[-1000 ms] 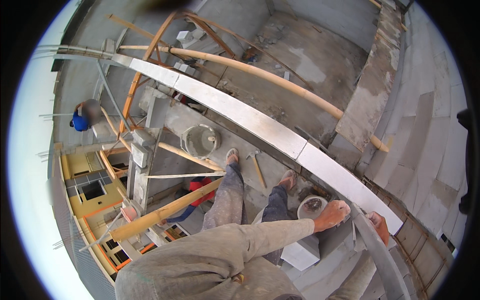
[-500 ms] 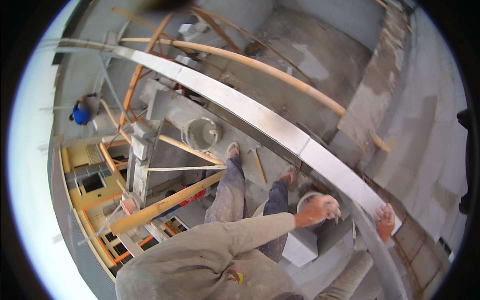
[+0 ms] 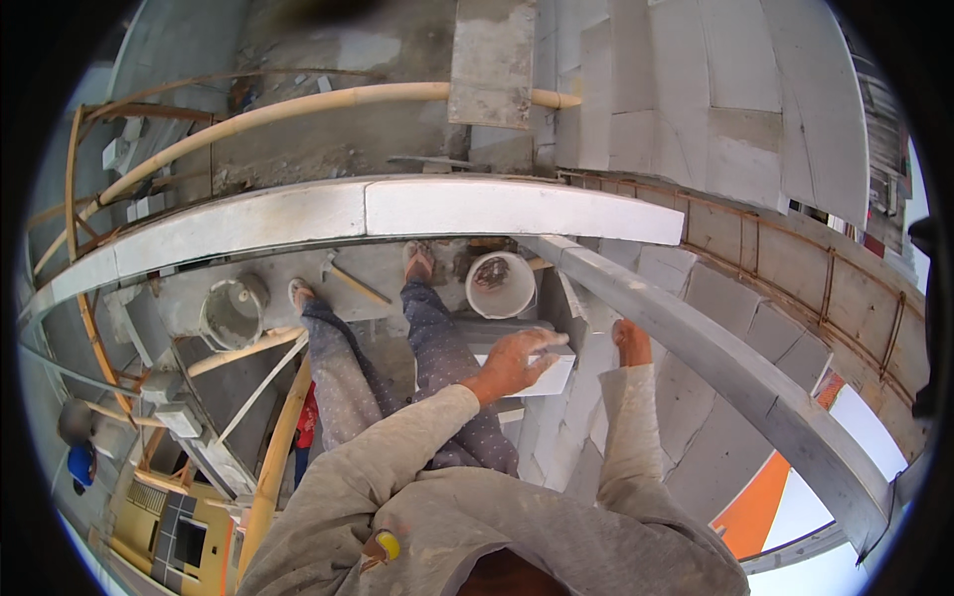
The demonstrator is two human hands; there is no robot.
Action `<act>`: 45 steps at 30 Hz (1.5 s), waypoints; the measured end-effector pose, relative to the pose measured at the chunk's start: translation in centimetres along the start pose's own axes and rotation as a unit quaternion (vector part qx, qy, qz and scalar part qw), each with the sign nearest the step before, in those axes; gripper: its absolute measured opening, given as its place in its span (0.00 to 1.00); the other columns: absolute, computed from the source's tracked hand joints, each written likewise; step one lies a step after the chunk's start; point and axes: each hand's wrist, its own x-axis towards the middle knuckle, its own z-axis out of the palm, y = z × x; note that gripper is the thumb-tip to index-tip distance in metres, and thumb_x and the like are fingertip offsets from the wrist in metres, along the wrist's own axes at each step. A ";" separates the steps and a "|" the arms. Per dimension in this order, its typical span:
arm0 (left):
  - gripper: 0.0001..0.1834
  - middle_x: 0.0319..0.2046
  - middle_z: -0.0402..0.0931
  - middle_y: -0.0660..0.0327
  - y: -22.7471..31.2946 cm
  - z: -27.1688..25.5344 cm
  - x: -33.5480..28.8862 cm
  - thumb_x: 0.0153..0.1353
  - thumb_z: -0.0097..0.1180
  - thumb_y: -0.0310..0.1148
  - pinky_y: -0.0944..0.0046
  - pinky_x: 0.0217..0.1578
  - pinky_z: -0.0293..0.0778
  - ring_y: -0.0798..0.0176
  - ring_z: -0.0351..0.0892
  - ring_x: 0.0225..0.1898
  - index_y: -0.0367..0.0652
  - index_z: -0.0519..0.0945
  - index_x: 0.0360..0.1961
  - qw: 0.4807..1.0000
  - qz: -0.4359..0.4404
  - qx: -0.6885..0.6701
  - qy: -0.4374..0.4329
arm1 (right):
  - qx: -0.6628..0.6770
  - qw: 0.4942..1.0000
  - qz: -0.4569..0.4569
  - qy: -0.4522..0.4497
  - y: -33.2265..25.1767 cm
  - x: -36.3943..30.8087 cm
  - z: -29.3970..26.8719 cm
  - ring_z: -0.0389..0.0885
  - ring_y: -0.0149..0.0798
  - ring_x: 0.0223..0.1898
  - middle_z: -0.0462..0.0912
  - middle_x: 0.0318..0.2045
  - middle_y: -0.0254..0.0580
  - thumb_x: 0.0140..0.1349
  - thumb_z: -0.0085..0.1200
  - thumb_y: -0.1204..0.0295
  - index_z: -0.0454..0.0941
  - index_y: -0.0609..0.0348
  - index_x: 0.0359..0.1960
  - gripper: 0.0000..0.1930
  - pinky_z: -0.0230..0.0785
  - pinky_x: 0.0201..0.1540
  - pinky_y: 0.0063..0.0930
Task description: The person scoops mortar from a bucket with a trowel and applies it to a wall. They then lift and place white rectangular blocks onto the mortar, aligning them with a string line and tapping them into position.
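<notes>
My left hand [image 3: 515, 364] hovers over a white block [image 3: 545, 374] standing below the wall line, its fingers stretched and apart. I cannot tell whether the fingertips touch the block. My right hand [image 3: 631, 343] is curled closed beside a long grey metal beam [image 3: 715, 372]; anything inside it is hidden. Ahead of both hands runs a row of white blocks [image 3: 517, 207], with a joint between two of them. A white bucket [image 3: 500, 285] with residue inside stands just beyond my left hand, by my foot.
A hammer [image 3: 353, 278] lies on the grey ledge left of my feet. Farther left stands a grey mortar bucket [image 3: 234, 311]. Wooden poles [image 3: 273, 467] slant at lower left. Rebar [image 3: 830, 283] runs along the right. A person in blue [image 3: 81, 465] is far left.
My view has swung toward the right. My right hand has left the end of the block row and come down beside the metal beam. My left hand has shifted over the white block, fingers spreading.
</notes>
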 end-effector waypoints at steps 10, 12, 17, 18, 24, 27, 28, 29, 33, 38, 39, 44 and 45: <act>0.22 0.45 0.83 0.47 4.3 -7.9 16.6 0.63 0.61 0.36 0.56 0.47 0.78 0.48 0.84 0.40 0.39 0.79 0.56 0.987 -0.031 0.092 0.124 | -0.230 0.864 -0.438 0.099 -19.4 8.5 -1.2 0.73 0.41 0.23 0.83 0.25 0.45 0.66 0.59 0.59 0.87 0.57 0.37 0.14 0.70 0.30 0.33; 0.25 0.43 0.84 0.52 5.0 -8.5 17.9 0.62 0.64 0.39 0.57 0.44 0.78 0.52 0.84 0.37 0.45 0.79 0.59 0.981 -0.064 0.141 0.114 | -0.248 0.872 -0.418 0.059 -21.4 8.1 -2.0 0.75 0.35 0.25 0.83 0.26 0.44 0.68 0.58 0.60 0.86 0.59 0.40 0.15 0.70 0.32 0.29; 0.23 0.41 0.78 0.59 6.2 -10.3 13.8 0.58 0.66 0.33 0.56 0.39 0.78 0.53 0.81 0.38 0.56 0.81 0.57 0.950 0.068 0.268 0.145 | -0.242 0.888 -0.383 0.079 -20.2 4.9 -5.5 0.79 0.35 0.26 0.86 0.29 0.45 0.66 0.60 0.59 0.87 0.58 0.39 0.15 0.72 0.32 0.29; 0.23 0.42 0.78 0.59 6.5 -10.4 13.0 0.57 0.67 0.32 0.57 0.39 0.78 0.54 0.81 0.38 0.56 0.81 0.56 0.948 0.091 0.251 0.175 | -0.249 0.894 -0.359 0.097 -19.7 4.2 -6.2 0.78 0.34 0.26 0.86 0.29 0.44 0.66 0.60 0.58 0.87 0.59 0.39 0.15 0.72 0.33 0.28; 0.26 0.48 0.81 0.60 7.4 -10.7 9.6 0.52 0.70 0.27 0.60 0.40 0.80 0.56 0.83 0.40 0.56 0.82 0.54 0.861 0.349 0.292 0.228 | -0.056 0.951 -0.273 0.133 -17.7 -1.1 -10.5 0.73 0.24 0.30 0.83 0.28 0.28 0.66 0.63 0.63 0.87 0.62 0.38 0.13 0.67 0.34 0.21; 0.20 0.50 0.81 0.55 7.8 -9.6 8.5 0.55 0.68 0.28 0.57 0.49 0.78 0.50 0.82 0.48 0.49 0.84 0.51 0.899 0.343 0.204 0.179 | -0.013 0.962 -0.239 0.132 -18.1 -2.3 -11.9 0.72 0.23 0.31 0.81 0.28 0.25 0.65 0.64 0.64 0.87 0.61 0.38 0.12 0.66 0.34 0.20; 0.19 0.51 0.81 0.55 8.0 -8.9 8.4 0.56 0.68 0.29 0.56 0.51 0.77 0.50 0.81 0.50 0.46 0.84 0.51 0.936 0.274 0.147 0.167 | 0.008 0.972 -0.205 0.118 -18.1 -2.8 -12.2 0.71 0.23 0.31 0.81 0.28 0.25 0.65 0.64 0.64 0.87 0.61 0.39 0.12 0.65 0.34 0.20; 0.18 0.51 0.81 0.54 8.1 -8.4 8.5 0.58 0.67 0.30 0.56 0.54 0.76 0.49 0.80 0.51 0.44 0.84 0.51 0.964 0.202 0.090 0.149 | 0.023 0.980 -0.155 0.124 -18.1 -3.2 -12.4 0.71 0.22 0.31 0.81 0.28 0.25 0.65 0.64 0.63 0.87 0.61 0.39 0.12 0.65 0.35 0.19; 0.21 0.54 0.80 0.53 8.7 -7.2 9.7 0.67 0.60 0.40 0.55 0.58 0.71 0.51 0.78 0.55 0.39 0.82 0.55 0.977 0.179 0.013 0.115 | -0.014 0.980 -0.173 0.100 -17.0 -4.7 -12.4 0.70 0.20 0.30 0.80 0.27 0.24 0.65 0.65 0.63 0.86 0.61 0.38 0.12 0.64 0.33 0.18; 0.24 0.52 0.81 0.52 9.4 -5.9 10.8 0.71 0.52 0.49 0.54 0.60 0.68 0.52 0.77 0.54 0.42 0.82 0.55 0.990 0.133 -0.039 0.023 | 0.058 0.977 -0.179 0.102 -14.4 -5.0 -10.8 0.62 0.16 0.23 0.75 0.22 0.20 0.64 0.66 0.60 0.86 0.57 0.35 0.12 0.53 0.25 0.16; 0.24 0.51 0.82 0.52 9.4 -5.8 10.9 0.71 0.51 0.49 0.55 0.60 0.68 0.52 0.77 0.54 0.42 0.83 0.55 0.991 0.118 -0.059 0.017 | 0.061 0.974 -0.188 0.108 -13.9 -4.9 -10.5 0.64 0.17 0.25 0.77 0.24 0.21 0.65 0.65 0.61 0.86 0.58 0.36 0.12 0.56 0.27 0.17; 0.24 0.49 0.84 0.53 9.2 -5.5 11.7 0.74 0.47 0.48 0.57 0.57 0.72 0.56 0.81 0.51 0.41 0.83 0.53 0.990 0.097 -0.094 -0.028 | 0.093 0.971 -0.187 0.120 -12.0 -4.2 -10.2 0.71 0.21 0.32 0.82 0.30 0.26 0.64 0.66 0.63 0.85 0.59 0.35 0.11 0.63 0.36 0.18; 0.24 0.48 0.84 0.53 9.1 -5.5 12.0 0.74 0.47 0.49 0.57 0.56 0.73 0.56 0.81 0.50 0.41 0.84 0.53 0.990 0.100 -0.096 -0.037 | 0.076 0.972 -0.186 0.125 -11.8 -4.1 -10.3 0.71 0.20 0.31 0.82 0.29 0.26 0.64 0.66 0.63 0.85 0.59 0.34 0.11 0.63 0.35 0.18</act>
